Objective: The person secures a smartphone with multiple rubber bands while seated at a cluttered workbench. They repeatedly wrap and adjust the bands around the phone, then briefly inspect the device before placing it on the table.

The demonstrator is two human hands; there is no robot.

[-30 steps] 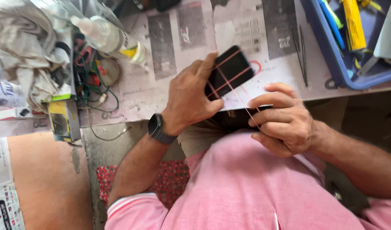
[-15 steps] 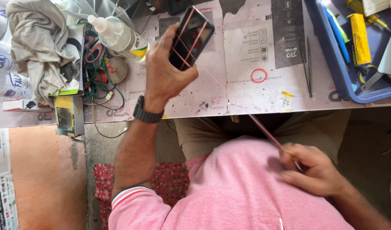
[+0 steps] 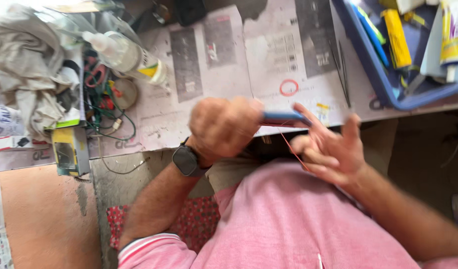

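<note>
Glue bottle (image 3: 131, 56), blue tray (image 3: 383, 82), tweezers (image 3: 341, 69)

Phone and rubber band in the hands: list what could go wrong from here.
1. The left hand grips the phone edge-on past the table edge, over the lap; a slip could drop it.
2. The red rubber band runs taut from the phone to the right hand, whose fingers are spread; it might snap back.
3. The frame is motion-blurred, so the hands are moving fast, which makes either slip likelier.
</note>
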